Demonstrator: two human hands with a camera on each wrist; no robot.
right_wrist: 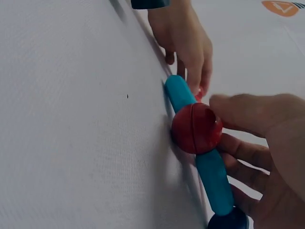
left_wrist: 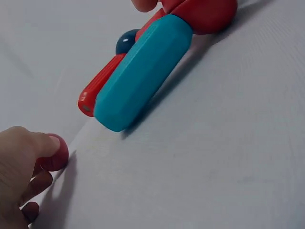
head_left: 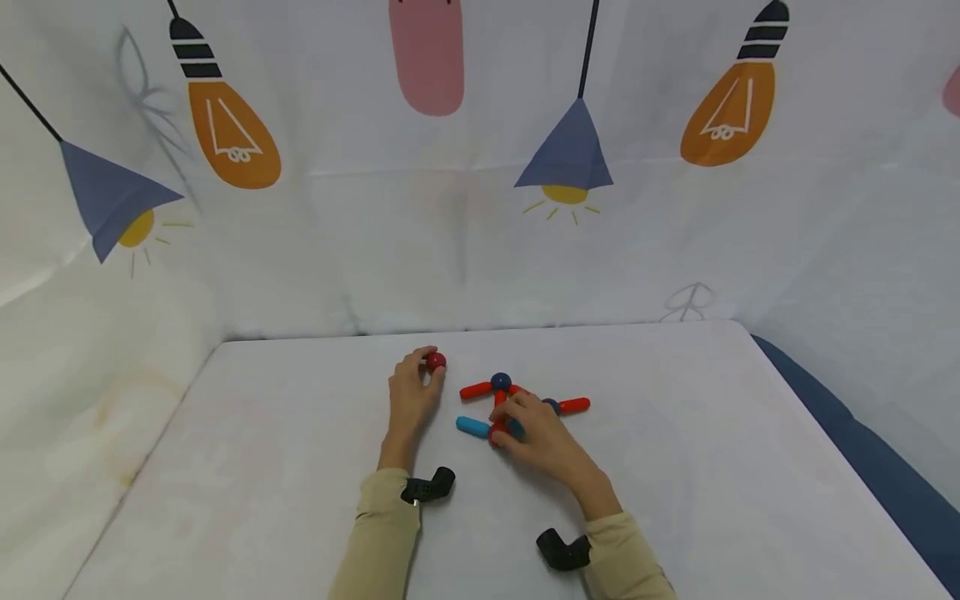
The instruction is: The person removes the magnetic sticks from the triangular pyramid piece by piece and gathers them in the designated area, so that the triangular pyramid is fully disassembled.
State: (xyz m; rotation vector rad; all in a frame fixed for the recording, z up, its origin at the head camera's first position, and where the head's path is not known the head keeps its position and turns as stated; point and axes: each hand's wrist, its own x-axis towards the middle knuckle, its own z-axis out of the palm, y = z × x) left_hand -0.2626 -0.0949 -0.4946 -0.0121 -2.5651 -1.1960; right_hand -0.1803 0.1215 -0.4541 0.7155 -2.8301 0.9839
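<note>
My left hand (head_left: 409, 398) pinches a loose red ball (head_left: 437, 362) between thumb and fingers near the table's far side. To its right lies a joined construction of toy rods and balls. My right hand (head_left: 546, 437) grips the construction at its near red ball (right_wrist: 193, 129), thumb against the ball and fingers behind. A light blue rod (head_left: 472, 427) sticks out leftward from this ball; a second blue rod (right_wrist: 214, 181) runs from its other side to a dark blue ball (right_wrist: 228, 220). Further back, another dark blue ball (head_left: 501, 381) joins red rods, partly hidden by my right hand.
The work lies on a white table (head_left: 300, 517). Behind it hangs a white cloth (head_left: 375, 250) printed with lamps and bulbs. A red rod (head_left: 575, 405) sticks out from the construction's right side. Black wrist cameras (head_left: 429, 486) sit at both cuffs.
</note>
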